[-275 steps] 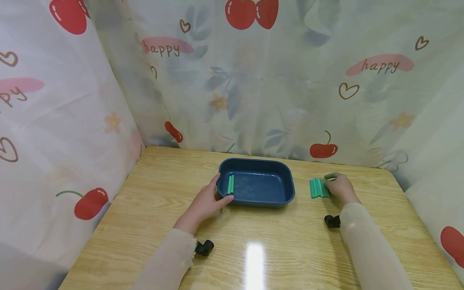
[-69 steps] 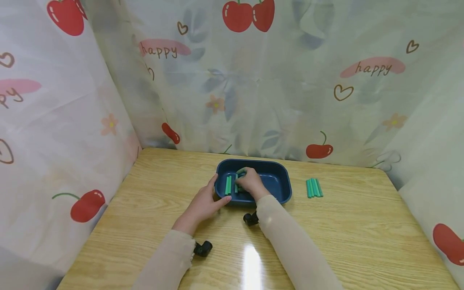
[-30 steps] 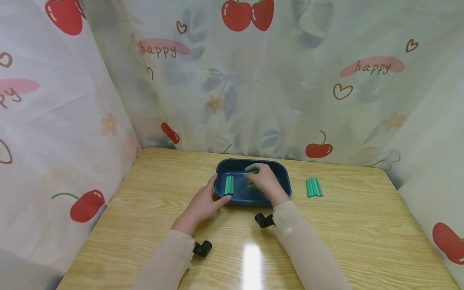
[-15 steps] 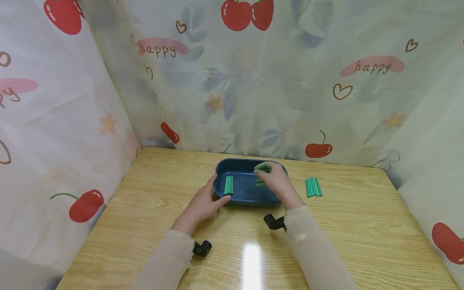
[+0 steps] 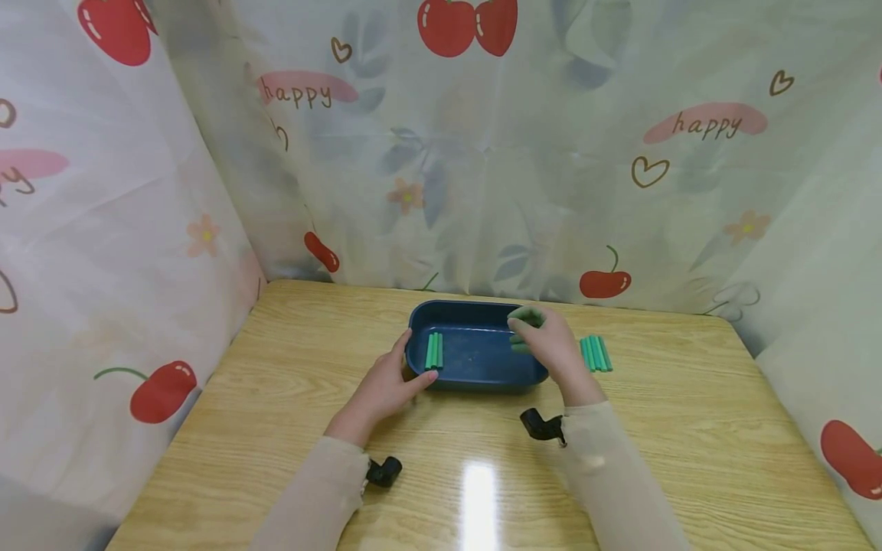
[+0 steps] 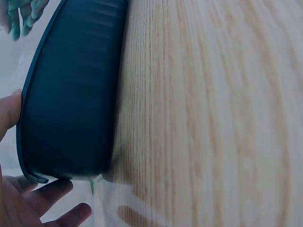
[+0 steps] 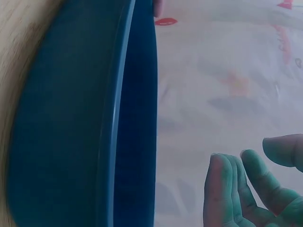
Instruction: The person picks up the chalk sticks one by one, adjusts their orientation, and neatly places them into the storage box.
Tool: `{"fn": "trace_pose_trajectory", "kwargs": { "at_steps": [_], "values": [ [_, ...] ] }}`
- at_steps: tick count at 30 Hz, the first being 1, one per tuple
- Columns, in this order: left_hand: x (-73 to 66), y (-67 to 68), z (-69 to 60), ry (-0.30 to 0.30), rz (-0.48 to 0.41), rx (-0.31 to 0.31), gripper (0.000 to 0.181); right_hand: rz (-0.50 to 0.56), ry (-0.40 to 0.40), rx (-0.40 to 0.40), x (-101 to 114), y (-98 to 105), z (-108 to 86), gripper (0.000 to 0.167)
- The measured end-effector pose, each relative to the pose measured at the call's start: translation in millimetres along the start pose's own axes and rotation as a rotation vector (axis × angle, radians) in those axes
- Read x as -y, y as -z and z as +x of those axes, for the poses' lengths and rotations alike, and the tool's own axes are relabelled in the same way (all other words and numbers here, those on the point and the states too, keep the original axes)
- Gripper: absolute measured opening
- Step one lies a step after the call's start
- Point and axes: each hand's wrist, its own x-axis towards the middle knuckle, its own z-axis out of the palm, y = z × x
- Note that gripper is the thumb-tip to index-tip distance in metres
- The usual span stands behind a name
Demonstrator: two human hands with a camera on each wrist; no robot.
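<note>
Three green sticks [image 5: 434,351] lie side by side at the left end of a dark blue tray [image 5: 480,382]. My left hand [image 5: 383,394] grips the tray's left end, the thumb at the near rim and the fingers round the end wall; in the left wrist view the hand [image 6: 28,201] touches the tray [image 6: 71,94]. Above the tray's right end hovers my right hand [image 5: 550,344], empty, fingers loosely bent and thumb apart from them. The right wrist view shows the same hand [image 7: 251,189] beyond the tray wall [image 7: 61,123]. Several more green sticks [image 5: 596,353] lie right of the tray.
The tray stands on a wooden table [image 5: 441,451] near its back edge. A patterned curtain [image 5: 475,176] hangs behind and on both sides. Black wrist devices [image 5: 384,471] sit at both sleeves.
A third green stick now lies beside the two in the tray, and my right hand has let it go and moved right, towards the tray's right end. My left hand has kept its place.
</note>
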Motion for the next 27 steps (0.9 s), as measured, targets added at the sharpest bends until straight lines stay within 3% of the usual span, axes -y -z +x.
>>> {"fn": "trace_pose_trajectory", "kwargs": {
  "at_steps": [9, 27],
  "values": [
    [-1.0, 0.4, -0.4, 0.013, 0.001, -0.003, 0.096, 0.033, -0.004, -0.051, -5.4, 15.7, -5.6, 0.038],
    [0.0, -0.7, -0.1, 0.034, -0.002, 0.007, 0.096, -0.069, 0.044, -0.177, -39.5, 46.0, -6.2, 0.042]
  ]
}}
